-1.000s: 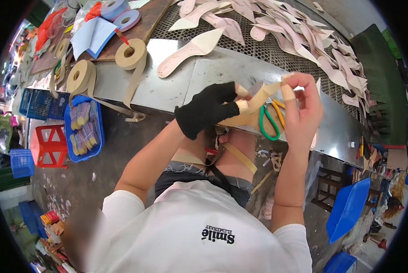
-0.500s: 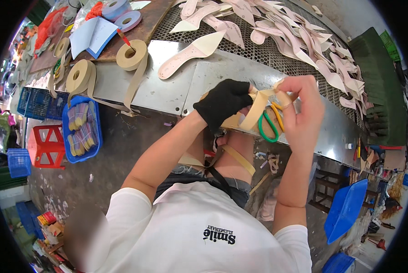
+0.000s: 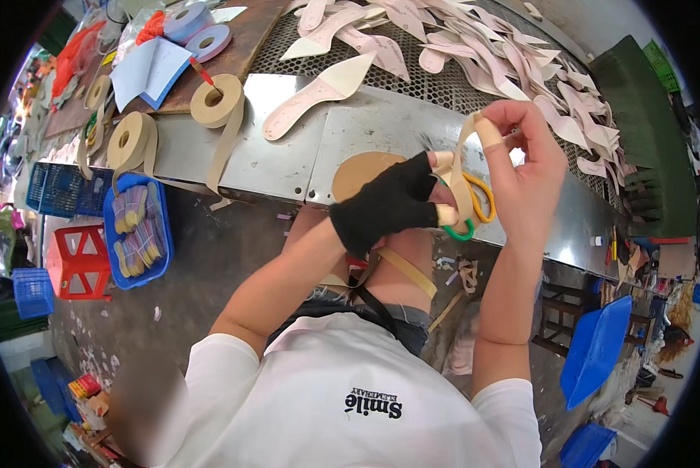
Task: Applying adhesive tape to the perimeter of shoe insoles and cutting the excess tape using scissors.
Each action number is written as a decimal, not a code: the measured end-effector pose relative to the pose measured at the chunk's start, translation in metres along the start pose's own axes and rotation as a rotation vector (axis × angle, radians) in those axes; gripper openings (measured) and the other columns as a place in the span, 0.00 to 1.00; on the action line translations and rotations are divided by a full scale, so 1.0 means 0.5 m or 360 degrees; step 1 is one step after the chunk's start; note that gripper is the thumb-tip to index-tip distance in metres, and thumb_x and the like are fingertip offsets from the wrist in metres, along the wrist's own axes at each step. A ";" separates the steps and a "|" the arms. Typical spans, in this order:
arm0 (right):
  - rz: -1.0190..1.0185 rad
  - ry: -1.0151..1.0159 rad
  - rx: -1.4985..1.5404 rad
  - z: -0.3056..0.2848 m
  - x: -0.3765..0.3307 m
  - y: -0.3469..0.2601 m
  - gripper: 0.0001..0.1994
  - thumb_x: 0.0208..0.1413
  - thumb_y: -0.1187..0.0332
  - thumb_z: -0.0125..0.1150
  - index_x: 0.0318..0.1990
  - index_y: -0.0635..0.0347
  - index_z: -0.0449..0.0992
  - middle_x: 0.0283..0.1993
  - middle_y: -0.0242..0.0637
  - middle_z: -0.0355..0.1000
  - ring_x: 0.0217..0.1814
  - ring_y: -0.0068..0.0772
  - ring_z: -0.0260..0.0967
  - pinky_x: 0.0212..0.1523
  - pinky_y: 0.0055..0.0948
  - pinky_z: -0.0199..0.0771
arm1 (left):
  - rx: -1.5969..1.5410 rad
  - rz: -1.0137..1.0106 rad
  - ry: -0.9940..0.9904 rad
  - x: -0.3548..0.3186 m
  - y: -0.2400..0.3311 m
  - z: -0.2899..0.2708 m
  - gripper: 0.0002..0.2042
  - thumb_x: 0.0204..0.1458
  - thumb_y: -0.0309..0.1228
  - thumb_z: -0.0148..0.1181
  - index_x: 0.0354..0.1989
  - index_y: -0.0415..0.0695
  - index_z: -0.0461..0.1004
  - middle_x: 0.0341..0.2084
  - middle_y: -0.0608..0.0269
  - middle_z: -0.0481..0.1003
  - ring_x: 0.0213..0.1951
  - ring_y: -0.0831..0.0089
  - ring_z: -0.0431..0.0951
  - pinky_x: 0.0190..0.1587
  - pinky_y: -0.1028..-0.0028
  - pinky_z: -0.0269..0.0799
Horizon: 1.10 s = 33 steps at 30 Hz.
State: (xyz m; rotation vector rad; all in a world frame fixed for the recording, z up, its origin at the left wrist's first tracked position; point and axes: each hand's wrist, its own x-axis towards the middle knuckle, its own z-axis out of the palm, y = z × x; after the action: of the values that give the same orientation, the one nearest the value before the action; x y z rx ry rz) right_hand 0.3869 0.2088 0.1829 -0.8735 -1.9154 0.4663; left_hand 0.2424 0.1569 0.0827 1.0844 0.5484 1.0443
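My left hand [image 3: 387, 196], in a black fingerless glove, is turned with its thumb and fingers spread apart. Bands of pale tape wrap some of its fingertips. My right hand [image 3: 528, 152] is bare, with tape around a finger. It pinches the upper end of a beige tape strip [image 3: 462, 189], which hangs in a curve beside the left fingers. Behind the strip, scissors [image 3: 487, 204] with one orange and one green handle loop lie at the metal table's edge, partly hidden. A round brown disc [image 3: 358, 173] rests on the table behind the glove.
Pale insoles [image 3: 514, 58] pile on the mesh surface; one insole [image 3: 319, 95] lies on the metal table [image 3: 287, 168]. Beige tape rolls [image 3: 217, 100] trail strips over the front edge at left. Below stand a blue basket [image 3: 167, 265] of bundles and a red stool [image 3: 78, 261].
My left hand has spread its fingers and turned, letting go of the tape strip and uncovering more of the brown disc. My right hand keeps its pinch and has shifted slightly right.
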 end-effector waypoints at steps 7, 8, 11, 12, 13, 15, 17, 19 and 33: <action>0.0150 0.0082 -0.0045 -0.033 0.000 0.005 0.04 0.48 0.76 0.62 0.32 0.62 0.75 0.28 0.28 0.70 0.28 0.16 0.63 0.27 0.18 0.65 | 0.0309 0.0008 0.0426 0.007 0.009 -0.008 0.19 0.49 0.29 0.63 0.49 0.40 0.69 0.33 0.64 0.76 0.34 0.79 0.75 0.39 0.77 0.70; 0.0151 0.0087 -0.0048 -0.043 -0.005 0.012 0.04 0.48 0.76 0.62 0.32 0.62 0.75 0.28 0.28 0.70 0.28 0.16 0.63 0.27 0.18 0.65 | 0.0310 0.0008 0.0420 0.000 0.031 -0.009 0.19 0.49 0.29 0.63 0.49 0.40 0.69 0.33 0.64 0.76 0.34 0.79 0.75 0.39 0.77 0.70; 0.0318 0.0250 0.0252 -0.060 -0.031 0.045 0.03 0.49 0.77 0.63 0.31 0.61 0.75 0.29 0.24 0.69 0.29 0.12 0.61 0.30 0.15 0.61 | -0.0105 -0.0188 0.0271 -0.020 0.093 -0.002 0.23 0.52 0.22 0.56 0.59 0.40 0.63 0.36 0.60 0.77 0.34 0.78 0.77 0.38 0.76 0.73; 0.0316 0.0247 0.0264 -0.059 -0.044 0.049 0.03 0.49 0.77 0.63 0.31 0.61 0.75 0.29 0.24 0.69 0.29 0.12 0.61 0.30 0.15 0.61 | -0.0098 -0.0188 0.0281 -0.021 0.088 -0.011 0.23 0.52 0.22 0.56 0.59 0.40 0.63 0.36 0.60 0.77 0.34 0.78 0.77 0.38 0.76 0.73; 0.0282 0.0387 0.0253 -0.059 -0.058 0.049 0.04 0.48 0.77 0.63 0.31 0.62 0.75 0.29 0.24 0.70 0.29 0.12 0.61 0.30 0.15 0.60 | 0.0226 -0.0121 0.0328 -0.019 0.078 -0.027 0.25 0.51 0.22 0.55 0.60 0.42 0.61 0.39 0.59 0.76 0.36 0.75 0.77 0.39 0.75 0.73; 0.0203 0.0552 0.0241 -0.059 -0.095 0.062 0.10 0.48 0.79 0.64 0.38 0.64 0.74 0.30 0.26 0.71 0.30 0.12 0.61 0.32 0.14 0.59 | 0.0554 -0.0052 0.0372 -0.014 0.077 -0.040 0.27 0.51 0.21 0.55 0.62 0.44 0.60 0.42 0.58 0.76 0.39 0.73 0.78 0.41 0.73 0.73; 0.0257 0.0578 0.0281 -0.057 -0.125 0.066 0.12 0.48 0.79 0.63 0.42 0.64 0.74 0.31 0.27 0.71 0.30 0.13 0.61 0.33 0.14 0.60 | 0.1610 0.0544 0.0578 -0.011 0.084 -0.041 0.30 0.47 0.18 0.54 0.63 0.46 0.60 0.37 0.60 0.78 0.34 0.71 0.79 0.37 0.73 0.74; 0.0323 0.0695 0.0256 -0.055 -0.142 0.090 0.18 0.50 0.78 0.61 0.50 0.64 0.71 0.36 0.31 0.71 0.33 0.15 0.63 0.35 0.15 0.62 | 0.1913 0.0652 0.0590 -0.008 0.103 -0.033 0.31 0.45 0.18 0.55 0.63 0.47 0.61 0.34 0.62 0.79 0.32 0.68 0.79 0.35 0.72 0.74; -0.0137 0.0044 -0.0638 0.030 -0.072 0.039 0.14 0.33 0.77 0.65 0.33 0.63 0.76 0.39 0.39 0.68 0.41 0.41 0.65 0.41 0.35 0.68 | 0.2756 0.0919 0.0401 0.018 0.109 -0.022 0.34 0.39 0.21 0.58 0.62 0.50 0.63 0.28 0.67 0.78 0.22 0.66 0.76 0.26 0.70 0.70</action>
State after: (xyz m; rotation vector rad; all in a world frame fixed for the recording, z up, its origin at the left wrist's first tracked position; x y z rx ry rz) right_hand 0.3920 0.1962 0.1417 -1.0391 -2.0459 0.0139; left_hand 0.2151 0.1747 0.1289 2.7456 1.5088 1.0832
